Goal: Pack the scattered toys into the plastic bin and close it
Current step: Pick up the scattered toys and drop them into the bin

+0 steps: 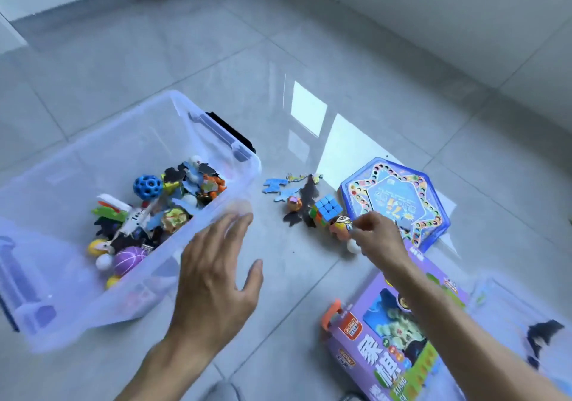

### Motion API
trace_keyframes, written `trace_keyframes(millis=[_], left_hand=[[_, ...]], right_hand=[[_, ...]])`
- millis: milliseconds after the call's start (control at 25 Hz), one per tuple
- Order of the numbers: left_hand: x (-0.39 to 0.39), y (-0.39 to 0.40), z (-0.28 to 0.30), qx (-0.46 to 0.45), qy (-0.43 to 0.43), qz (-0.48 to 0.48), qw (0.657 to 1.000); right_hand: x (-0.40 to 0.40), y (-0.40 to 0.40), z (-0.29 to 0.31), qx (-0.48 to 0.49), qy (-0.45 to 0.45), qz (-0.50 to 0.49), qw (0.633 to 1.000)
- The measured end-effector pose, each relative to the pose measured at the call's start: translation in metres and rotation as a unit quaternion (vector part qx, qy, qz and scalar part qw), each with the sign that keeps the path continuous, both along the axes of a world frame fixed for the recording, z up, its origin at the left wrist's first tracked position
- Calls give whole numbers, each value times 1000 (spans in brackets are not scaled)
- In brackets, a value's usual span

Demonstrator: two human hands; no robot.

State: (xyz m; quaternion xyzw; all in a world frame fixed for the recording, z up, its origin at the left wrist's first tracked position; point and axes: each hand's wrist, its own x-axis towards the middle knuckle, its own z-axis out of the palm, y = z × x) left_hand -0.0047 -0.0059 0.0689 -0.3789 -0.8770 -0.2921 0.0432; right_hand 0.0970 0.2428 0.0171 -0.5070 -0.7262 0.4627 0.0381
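Pinching an orange figurine [339,226], right hand [376,236] reaches; left hand [216,272] hovers spread

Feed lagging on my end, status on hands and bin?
Left hand open, empty, by bin. Right hand pinching orange figure on floor. Bin part-filled, lid off. Cube, puzzle pieces, boxes still out.

Two bare forearms, left hand [213,280], right hand [379,235], sleeveless.
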Motion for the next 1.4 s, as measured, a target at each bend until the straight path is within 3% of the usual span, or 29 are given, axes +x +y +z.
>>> trace_keyframes(millis=[120,240,360,440,560,720,800,880,1000,1080,1160,1240,1320,1400], left_hand=[[9,71,-62,-121,11,-152,981],[12,147,-114,-255,63,-276,925],[5,197,-148,-385,117,-308,862],[-2,204,-156,-409,122,-280,860],[-4,184,-169,-304,202,-300,881],[19,152,-183,-258,152,-372,879],[31,151,-188,-224,138,-341,902],[30,142,-169,-180,61,-271,944],[17,95,-108,-45,-63,-97,992],[-1,44,-50,81,-83,30,993],[-28,-6,5,173,-35,102,979],[-64,-49,38,161,-4,172,972],[-101,-72,47,41,9,233,971],[-114,-73,27,-35,19,206,978]], right_hand=[[42,14,-74,125,-119,109,979],[43,22,-124,253,-171,253,918],[43,23,-143,340,-166,294,877],[48,22,-146,341,-152,321,871],[53,21,-138,309,-131,320,886],[54,7,-99,138,-53,146,978],[62,-2,-71,109,-23,95,989],[55,-11,-29,117,8,109,987],[3,-31,36,126,116,122,977],[-50,-57,68,98,185,140,968],[-99,-88,89,67,230,175,955],[-131,-107,93,108,216,243,940],[-136,-104,75,162,177,274,931],[-112,-80,39,173,128,238,947]])
